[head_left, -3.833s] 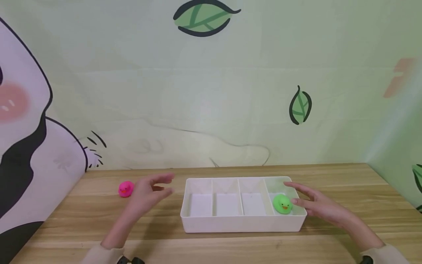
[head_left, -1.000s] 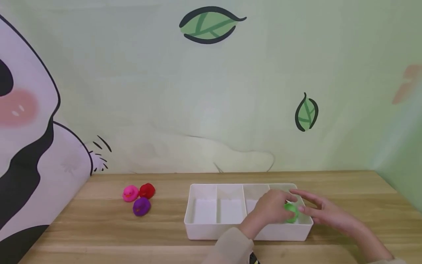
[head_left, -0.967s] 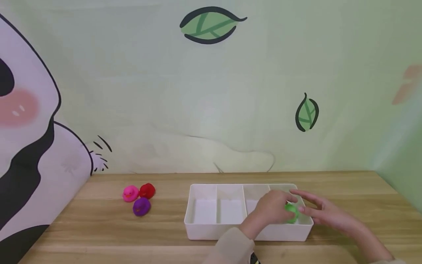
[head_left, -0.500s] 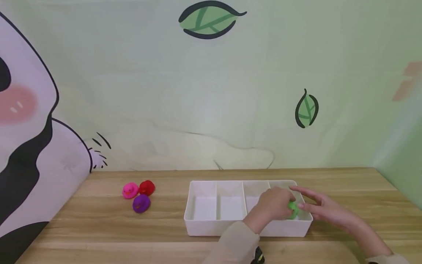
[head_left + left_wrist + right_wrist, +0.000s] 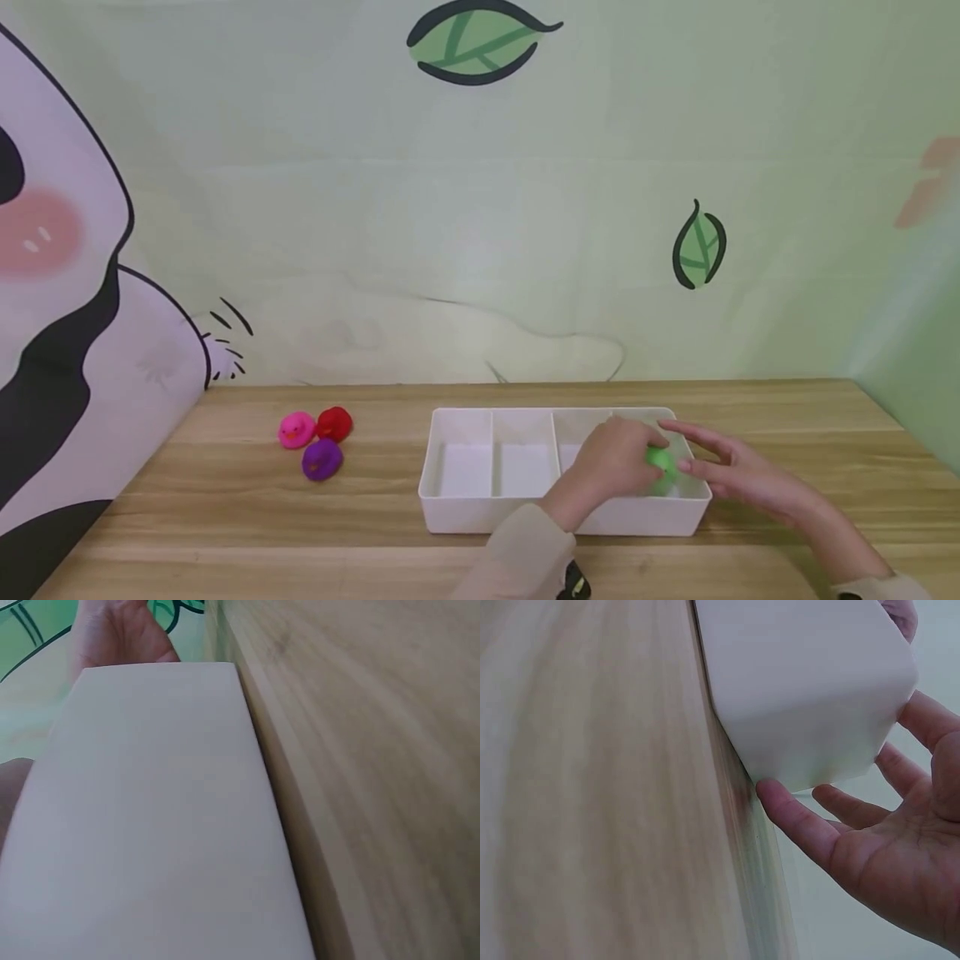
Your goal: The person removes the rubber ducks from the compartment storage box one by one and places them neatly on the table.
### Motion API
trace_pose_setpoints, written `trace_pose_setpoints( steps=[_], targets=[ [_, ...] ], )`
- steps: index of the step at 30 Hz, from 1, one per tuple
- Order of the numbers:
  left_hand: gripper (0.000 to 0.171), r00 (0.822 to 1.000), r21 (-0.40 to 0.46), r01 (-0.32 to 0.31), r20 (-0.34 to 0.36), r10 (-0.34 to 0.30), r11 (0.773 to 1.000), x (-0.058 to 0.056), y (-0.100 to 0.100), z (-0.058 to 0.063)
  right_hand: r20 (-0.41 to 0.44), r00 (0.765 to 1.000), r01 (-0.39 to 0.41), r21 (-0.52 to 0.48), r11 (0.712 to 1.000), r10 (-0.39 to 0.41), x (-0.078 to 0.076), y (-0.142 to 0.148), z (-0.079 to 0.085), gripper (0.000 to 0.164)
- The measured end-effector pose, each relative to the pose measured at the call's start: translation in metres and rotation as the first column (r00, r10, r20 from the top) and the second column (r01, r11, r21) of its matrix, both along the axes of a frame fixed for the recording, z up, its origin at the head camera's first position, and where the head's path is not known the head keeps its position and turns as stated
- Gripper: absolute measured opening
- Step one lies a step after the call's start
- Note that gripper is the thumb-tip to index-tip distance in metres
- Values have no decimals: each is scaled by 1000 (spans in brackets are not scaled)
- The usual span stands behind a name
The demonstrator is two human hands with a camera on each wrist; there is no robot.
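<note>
A white four-compartment box (image 5: 495, 515) sits on the wooden table. In its rightmost compartment is a green toy duck (image 5: 663, 473), partly covered by my left hand (image 5: 611, 462), which reaches over the front wall and has its fingers curled at the duck. My right hand (image 5: 742, 479) is at the box's right end; the right wrist view shows its spread fingers (image 5: 799, 821) against the end wall. To the left, a pink duck (image 5: 297, 431), a red duck (image 5: 334, 424) and a purple duck (image 5: 322, 460) stand close together on the table.
The wooden table (image 5: 300, 525) meets a pale green backdrop (image 5: 480, 208) with printed leaves and a panda figure at the left. In the left wrist view, the box's smooth front wall (image 5: 150, 810) takes up much of the picture.
Since the earliest frame, my left hand has gone from beside the pink duck to the green duck, and red and purple ducks now stand beside the pink one. My right hand stays at the box.
</note>
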State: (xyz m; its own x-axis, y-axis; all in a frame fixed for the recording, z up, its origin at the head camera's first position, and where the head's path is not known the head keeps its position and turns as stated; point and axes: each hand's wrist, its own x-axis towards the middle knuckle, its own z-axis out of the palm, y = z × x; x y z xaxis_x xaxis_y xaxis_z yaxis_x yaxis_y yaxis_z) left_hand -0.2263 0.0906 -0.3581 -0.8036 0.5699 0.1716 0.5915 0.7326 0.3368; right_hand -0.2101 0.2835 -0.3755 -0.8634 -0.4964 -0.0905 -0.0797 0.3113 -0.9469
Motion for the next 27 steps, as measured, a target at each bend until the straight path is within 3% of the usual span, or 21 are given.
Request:
trace_pose_setpoints(
  steps=[6,12,27],
  targets=[
    [33,1000,99,19,-14,-17,995,1,-7,6,-26,1000,19,46,999,-18,0,1,0,54],
    [35,1000,193,28,-7,-28,981,2,-14,12,3,999,53,67,996,-54,0,1,0,56],
    [32,998,373,65,-4,-69,926,6,-44,29,18,1000,21,29,999,-21,0,2,0,55]
  ],
)
